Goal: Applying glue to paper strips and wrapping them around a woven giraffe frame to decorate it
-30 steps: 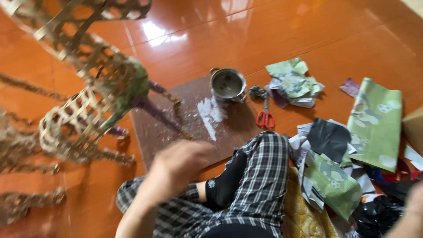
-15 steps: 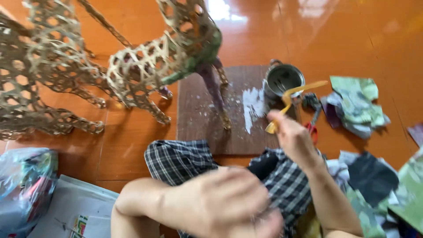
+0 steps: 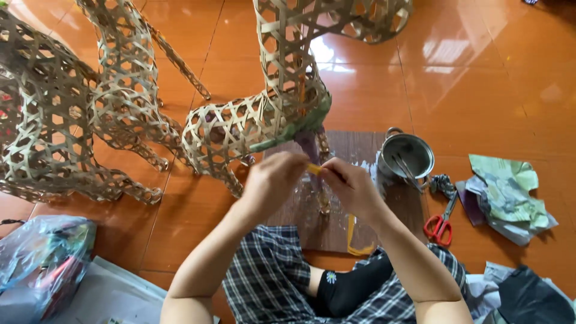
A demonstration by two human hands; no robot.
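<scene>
My left hand (image 3: 273,180) and right hand (image 3: 351,187) meet at the centre of the view, above the brown board (image 3: 396,219) that lies on the orange tiled floor (image 3: 480,78). Between them I hold a yellow strip (image 3: 314,170). The fingers of both hands are pressed together on it, pinching one short visible section; the gap between the hands is narrow. The pinched section runs roughly from 9 o'clock to 3 o'clock. A further length of yellow strip hangs below my right wrist and loops toward 6 o'clock, ending near the board's lower edge.

Both forearms enter from 6 o'clock and converge toward 12 o'clock, backs of the hands up.

The woven bamboo animal frame (image 3: 252,123) stands just beyond my hands at 12 o'clock, one leg down on the board. More woven frames (image 3: 54,132) stand at 9 to 10 o'clock. A small metal pot (image 3: 409,155) sits on the board at 2 o'clock, red-handled scissors (image 3: 441,222) at 3 o'clock, crumpled paper scraps (image 3: 507,192) further out at 3 o'clock. A plastic bag (image 3: 42,258) lies at 8 o'clock.
</scene>
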